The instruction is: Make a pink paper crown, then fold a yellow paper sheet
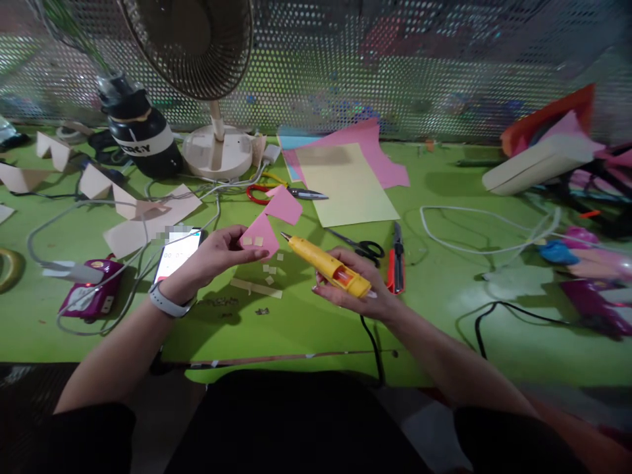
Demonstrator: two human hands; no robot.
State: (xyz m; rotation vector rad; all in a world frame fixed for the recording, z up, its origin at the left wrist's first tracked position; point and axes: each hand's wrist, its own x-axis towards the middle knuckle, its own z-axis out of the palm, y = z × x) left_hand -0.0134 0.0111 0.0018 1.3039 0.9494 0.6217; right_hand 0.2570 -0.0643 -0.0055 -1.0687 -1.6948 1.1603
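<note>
My left hand (226, 253) pinches a folded piece of pink paper (285, 205) by its lower part, where two small pale squares show. In my right hand (353, 280) is a yellow glue gun (323, 261), its metal nozzle pointing left at the paper and a little apart from it. Below the paper, several small pale squares (266, 268) lie on the green table (316, 336), with a narrow pale strip (256, 288) beside them. Small dark bits (262, 311) are scattered nearer to me.
Red-and-yellow scissors (286, 191), dark scissors (365, 248) and a red cutter knife (396, 260) lie around my hands. Behind them are paper sheets (348, 184), a fan (217, 151) and a black bottle (143, 138). A phone (180, 247) is near my left wrist; cables cross both sides.
</note>
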